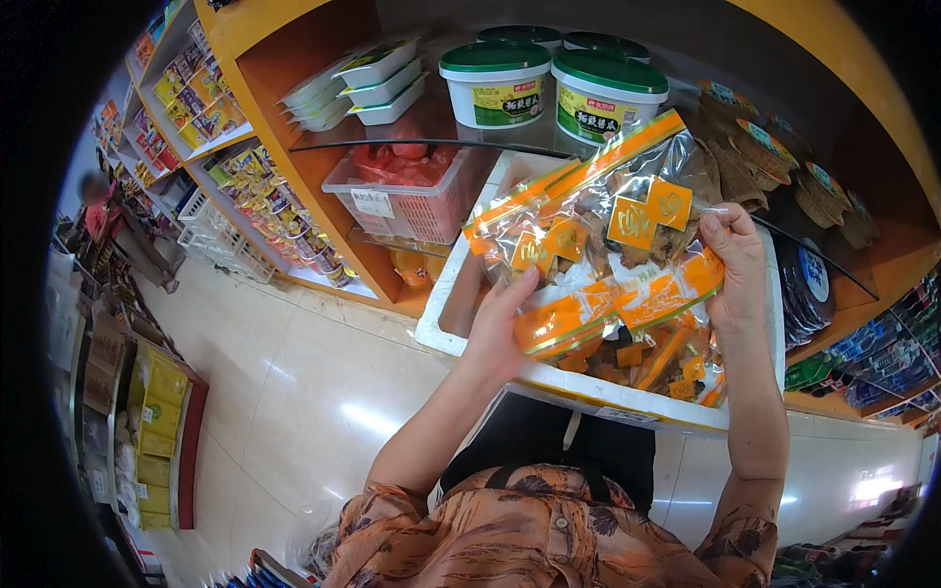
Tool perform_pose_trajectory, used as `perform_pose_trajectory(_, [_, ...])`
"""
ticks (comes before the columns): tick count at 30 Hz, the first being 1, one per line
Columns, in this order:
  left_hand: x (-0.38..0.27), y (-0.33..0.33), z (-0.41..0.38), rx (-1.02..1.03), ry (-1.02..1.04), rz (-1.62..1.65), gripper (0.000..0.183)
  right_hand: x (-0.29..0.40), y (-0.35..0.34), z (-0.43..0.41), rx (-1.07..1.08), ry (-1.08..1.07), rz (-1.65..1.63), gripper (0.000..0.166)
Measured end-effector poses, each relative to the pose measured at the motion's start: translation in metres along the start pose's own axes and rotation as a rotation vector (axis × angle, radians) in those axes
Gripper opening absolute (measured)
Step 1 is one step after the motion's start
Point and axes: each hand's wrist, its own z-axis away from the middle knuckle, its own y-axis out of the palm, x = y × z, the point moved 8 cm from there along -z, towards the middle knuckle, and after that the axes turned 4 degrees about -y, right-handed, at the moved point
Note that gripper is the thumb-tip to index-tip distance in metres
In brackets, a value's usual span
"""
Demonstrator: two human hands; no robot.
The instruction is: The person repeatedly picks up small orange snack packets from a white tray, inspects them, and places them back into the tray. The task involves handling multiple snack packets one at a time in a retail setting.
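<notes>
Two clear plastic food packets [588, 250] with orange bands, overlapping side by side, are held up between my hands. My left hand [500, 323] grips their lower left part, thumb on top. My right hand [731, 257] pinches the right edge between thumb and fingers. Brown dried pieces show through the film; what they are, I cannot tell. Beneath the packets is a white foam box [764, 367], and more orange-marked packets [662, 360] lie inside it.
Behind stand white tubs with green lids [496, 84], stacked white trays [386, 81] and a pink plastic basket [419, 209] holding red bags. Sack-like packs [761, 158] sit at the right. Snack shelves [257, 198] run along the left, where a person [117, 220] stands in the aisle.
</notes>
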Motion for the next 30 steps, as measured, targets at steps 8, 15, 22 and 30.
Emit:
perform_pose_trajectory(8, [0.006, -0.002, -0.004, 0.05, -0.024, 0.017, 0.035, -0.023, 0.011, 0.007, -0.011, 0.066, -0.065, 0.011])
perform_pose_trajectory(15, [0.007, -0.004, -0.005, 0.108, 0.002, 0.017, 0.043, -0.052, 0.03, 0.024, 0.027, 0.082, 0.247, 0.008])
perform_pose_trajectory(22, [0.004, 0.004, -0.003, 0.112, 0.068, -0.146, 0.052, -0.055, 0.035, 0.027, 0.075, 0.028, 0.417, 0.007])
perform_pose_trajectory(30, [0.005, 0.016, 0.009, 0.04, 0.109, -0.123, 0.043, -0.033, 0.042, 0.027, 0.036, -0.102, 0.492, 0.028])
